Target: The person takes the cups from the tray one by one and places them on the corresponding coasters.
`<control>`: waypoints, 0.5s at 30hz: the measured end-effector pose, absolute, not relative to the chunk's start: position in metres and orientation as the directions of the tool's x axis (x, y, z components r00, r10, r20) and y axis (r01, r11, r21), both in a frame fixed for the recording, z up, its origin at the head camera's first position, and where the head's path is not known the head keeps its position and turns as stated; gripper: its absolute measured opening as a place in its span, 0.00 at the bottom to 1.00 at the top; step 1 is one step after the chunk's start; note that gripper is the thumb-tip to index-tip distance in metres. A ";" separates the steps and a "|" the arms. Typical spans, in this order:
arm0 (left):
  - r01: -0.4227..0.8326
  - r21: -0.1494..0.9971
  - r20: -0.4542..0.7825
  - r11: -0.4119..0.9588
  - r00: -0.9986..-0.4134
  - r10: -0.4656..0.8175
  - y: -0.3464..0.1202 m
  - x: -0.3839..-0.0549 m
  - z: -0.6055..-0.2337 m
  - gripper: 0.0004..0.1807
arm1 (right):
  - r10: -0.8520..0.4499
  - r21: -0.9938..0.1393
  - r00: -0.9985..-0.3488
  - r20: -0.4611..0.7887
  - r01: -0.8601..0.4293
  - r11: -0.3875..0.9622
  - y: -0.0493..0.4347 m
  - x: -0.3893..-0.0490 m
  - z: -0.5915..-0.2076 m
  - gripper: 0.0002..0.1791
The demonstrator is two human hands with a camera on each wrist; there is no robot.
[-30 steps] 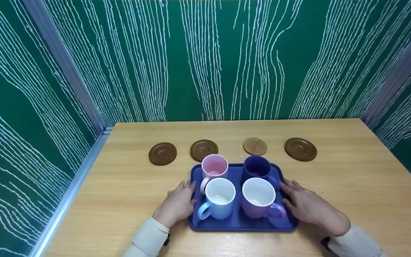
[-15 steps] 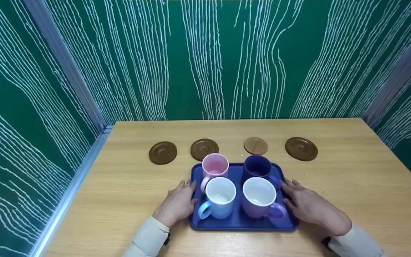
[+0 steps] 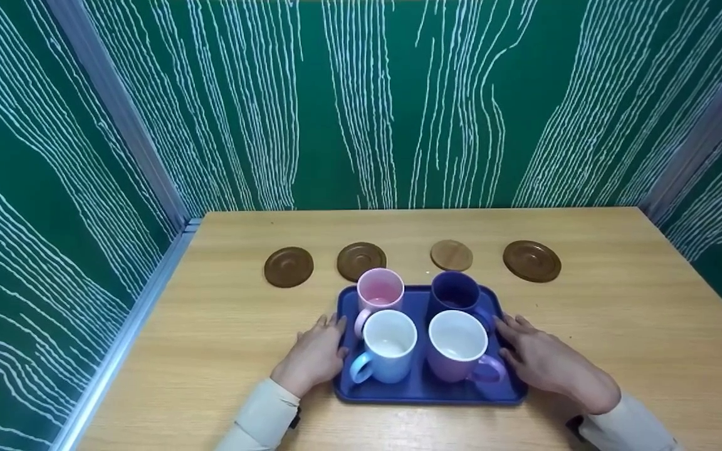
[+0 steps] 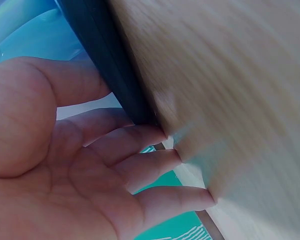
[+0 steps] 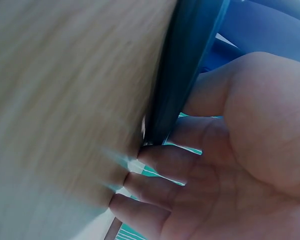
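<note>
Beneath the left grip and right grip, both loosely outstretched and touching a blue tray, lies a wooden worktop; beyond them rises a green wall.

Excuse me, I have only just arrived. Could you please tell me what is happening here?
A person is handling a blue tray that bears four upright mugs. The left hand touches its left edge and the right hand its right edge. The pink mug and dark blue mug stand at the back, the light blue mug and purple mug in front. Beyond the tray, four round brown discs lie in a row on the wooden table.
</note>
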State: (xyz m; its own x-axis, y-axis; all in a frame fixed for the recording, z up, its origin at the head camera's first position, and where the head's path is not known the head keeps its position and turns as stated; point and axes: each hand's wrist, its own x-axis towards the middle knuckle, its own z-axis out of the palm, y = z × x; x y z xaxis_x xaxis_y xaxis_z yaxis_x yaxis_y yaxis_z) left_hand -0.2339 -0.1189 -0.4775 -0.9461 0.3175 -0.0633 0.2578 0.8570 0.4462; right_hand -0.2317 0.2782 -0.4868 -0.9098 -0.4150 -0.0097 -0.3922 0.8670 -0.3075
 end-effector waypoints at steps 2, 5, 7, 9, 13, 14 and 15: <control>0.268 0.441 -0.055 0.856 -0.944 0.324 -0.119 -0.234 -0.478 0.31 | -0.415 -0.305 -0.910 -0.008 -0.393 0.867 0.278 -0.232 -0.487 0.32; 0.282 0.432 -0.046 0.857 -0.942 0.333 -0.119 -0.235 -0.478 0.31 | -0.415 -0.303 -0.910 -0.005 -0.394 0.868 0.278 -0.232 -0.487 0.32; 0.278 0.431 -0.052 0.858 -0.942 0.332 -0.119 -0.235 -0.478 0.31 | -0.416 -0.303 -0.909 -0.005 -0.395 0.867 0.278 -0.232 -0.487 0.32; 0.269 0.433 -0.062 0.860 -0.943 0.326 -0.120 -0.236 -0.478 0.31 | -0.416 -0.305 -0.909 -0.010 -0.393 0.867 0.278 -0.232 -0.486 0.32; 0.254 0.457 -0.065 0.853 -0.946 0.317 -0.120 -0.237 -0.478 0.31 | -0.414 -0.308 -0.910 -0.022 -0.388 0.869 0.278 -0.232 -0.486 0.32; 0.252 0.468 -0.064 0.847 -0.946 0.316 -0.121 -0.237 -0.477 0.31 | -0.414 -0.309 -0.910 -0.024 -0.387 0.869 0.278 -0.232 -0.486 0.32; 0.253 0.481 -0.059 0.840 -0.946 0.319 -0.121 -0.237 -0.477 0.31 | -0.413 -0.310 -0.910 -0.024 -0.386 0.869 0.278 -0.232 -0.486 0.32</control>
